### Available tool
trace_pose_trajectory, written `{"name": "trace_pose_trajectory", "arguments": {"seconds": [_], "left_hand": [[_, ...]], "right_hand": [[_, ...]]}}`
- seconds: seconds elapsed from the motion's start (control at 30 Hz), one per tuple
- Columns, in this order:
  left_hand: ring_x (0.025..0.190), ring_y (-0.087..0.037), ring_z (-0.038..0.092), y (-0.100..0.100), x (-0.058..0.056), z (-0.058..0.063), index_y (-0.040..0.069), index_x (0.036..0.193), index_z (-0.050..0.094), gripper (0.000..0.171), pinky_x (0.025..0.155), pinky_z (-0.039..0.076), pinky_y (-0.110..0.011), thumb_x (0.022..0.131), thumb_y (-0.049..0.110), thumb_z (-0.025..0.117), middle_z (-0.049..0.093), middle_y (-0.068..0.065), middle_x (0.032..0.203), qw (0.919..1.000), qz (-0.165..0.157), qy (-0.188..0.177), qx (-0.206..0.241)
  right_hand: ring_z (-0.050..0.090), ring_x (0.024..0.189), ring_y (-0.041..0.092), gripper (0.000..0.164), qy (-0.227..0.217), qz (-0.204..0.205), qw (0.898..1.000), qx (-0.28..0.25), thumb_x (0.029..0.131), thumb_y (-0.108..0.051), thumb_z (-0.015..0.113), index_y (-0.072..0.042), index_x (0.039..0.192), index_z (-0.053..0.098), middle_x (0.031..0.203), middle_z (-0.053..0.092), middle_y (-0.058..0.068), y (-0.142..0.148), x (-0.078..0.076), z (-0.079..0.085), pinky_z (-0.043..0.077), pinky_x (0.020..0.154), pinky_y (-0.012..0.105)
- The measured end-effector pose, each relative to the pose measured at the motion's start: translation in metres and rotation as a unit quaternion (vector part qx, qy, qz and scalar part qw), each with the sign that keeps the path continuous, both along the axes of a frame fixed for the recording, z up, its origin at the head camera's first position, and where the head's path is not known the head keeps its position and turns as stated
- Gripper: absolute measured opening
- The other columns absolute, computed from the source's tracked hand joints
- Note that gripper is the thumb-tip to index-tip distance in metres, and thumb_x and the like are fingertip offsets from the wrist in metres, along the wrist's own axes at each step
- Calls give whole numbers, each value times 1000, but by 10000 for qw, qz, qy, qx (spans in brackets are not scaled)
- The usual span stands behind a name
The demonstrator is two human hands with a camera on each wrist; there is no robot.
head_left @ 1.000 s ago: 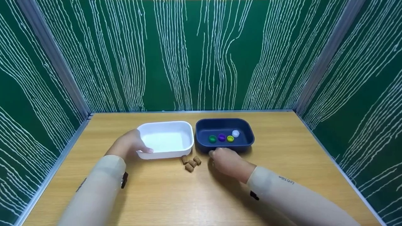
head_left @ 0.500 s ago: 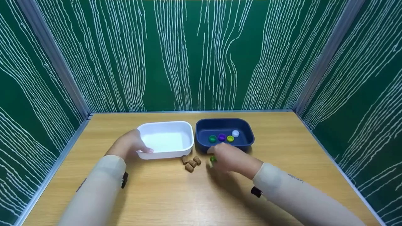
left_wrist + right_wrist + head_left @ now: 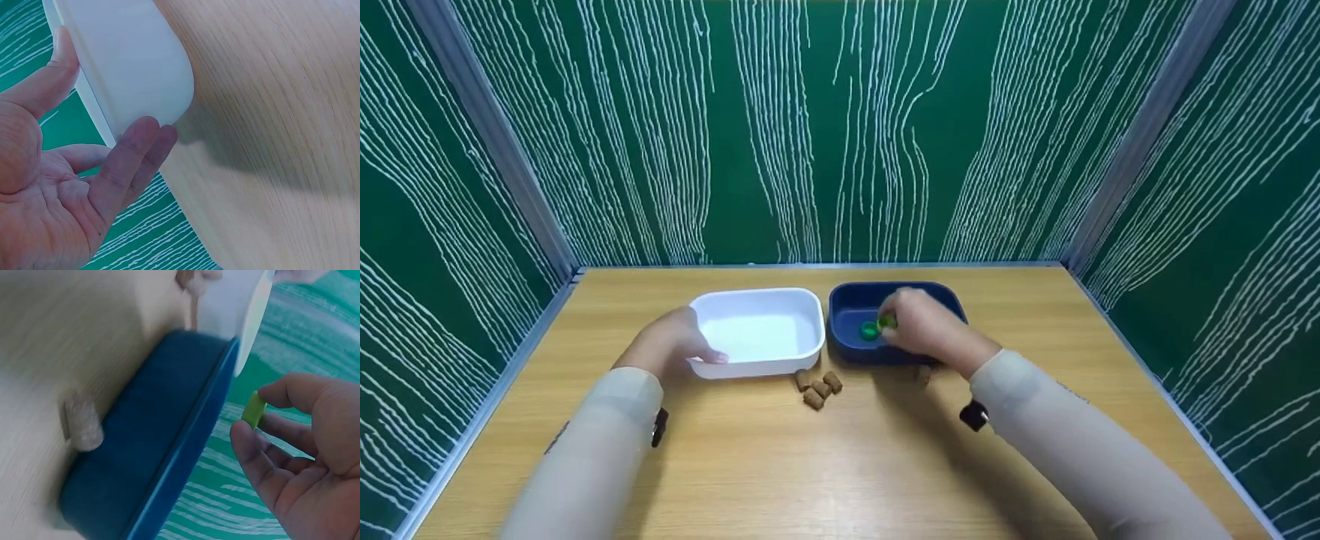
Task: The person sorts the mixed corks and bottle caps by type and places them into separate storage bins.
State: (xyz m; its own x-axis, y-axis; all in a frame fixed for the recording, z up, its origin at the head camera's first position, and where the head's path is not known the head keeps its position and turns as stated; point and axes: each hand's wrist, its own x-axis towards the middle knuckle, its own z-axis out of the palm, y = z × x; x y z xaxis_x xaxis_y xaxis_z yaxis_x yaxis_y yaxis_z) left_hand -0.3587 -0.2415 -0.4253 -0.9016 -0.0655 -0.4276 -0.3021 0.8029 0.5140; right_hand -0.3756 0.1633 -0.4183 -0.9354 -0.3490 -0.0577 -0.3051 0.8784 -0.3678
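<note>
My left hand [image 3: 679, 339] holds the left end of a white plastic tub [image 3: 769, 367], thumb at the front wall and fingers round the side. In the left wrist view, the fingertips lie against the tub's rounded corner. Over the dark blue tub [image 3: 851, 351], my right hand [image 3: 922, 322] pinches a yellow-green bottle cap [image 3: 254, 409] between thumb and fingertips. The right wrist view shows the cap above the blue tub's rim. Inside that tub a green bottle cap [image 3: 869, 331] shows; the hand hides the other caps there.
Several brown corks [image 3: 820, 389] lie on the wooden table [image 3: 780, 465], in front of where the tubs meet. Another cork [image 3: 84, 423] lies close to the blue tub's front wall. Green panels with white streaks [image 3: 840, 135] enclose the table's back and sides.
My right hand has lifted the yellow-green cap from in front of the blue tub to over it. A cork by that tub's front wall has come into view. My left hand stays put.
</note>
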Motion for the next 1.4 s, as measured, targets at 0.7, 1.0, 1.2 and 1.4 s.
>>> {"name": "trace_pose_trajectory", "arguments": {"seconds": [0.7, 1.0, 1.2, 1.4], "left_hand": [[152, -48, 46, -1, 0, 2, -7, 170, 37, 115, 139, 29, -68, 85, 38, 101, 45, -31, 172, 9999, -118, 30, -76], [153, -45, 47, 2, 2, 4, -5, 169, 38, 109, 141, 28, -65, 88, 36, 99, 47, -28, 172, 10000, -70, 51, -30], [155, -47, 45, 2, 0, 2, -7, 170, 34, 113, 140, 28, -67, 88, 36, 99, 43, -31, 173, 9999, -121, 83, -64], [154, -48, 44, -2, 0, 1, -7, 171, 33, 115, 140, 28, -68, 88, 37, 99, 42, -32, 173, 9999, -90, 42, -89]], "right_hand": [[74, 130, 34, 31, -205, -1073, 9938, -227, 106, -6, 74, 0, 136, 77, 142, 77, 20, 27, -78, -43, 61, 116, 55], [75, 107, 29, 13, 69, -995, 9946, -292, 102, -3, 74, 1, 114, 79, 119, 81, 16, 29, -89, -60, 67, 97, 49], [66, 92, 25, 9, 12, -960, 9954, -75, 103, -8, 77, 0, 107, 76, 106, 75, 10, 30, -87, -61, 63, 81, 41], [67, 98, 27, 17, -146, -1066, 9941, 136, 109, -18, 76, -2, 115, 75, 114, 76, 11, 25, -80, -52, 65, 89, 44]]}}
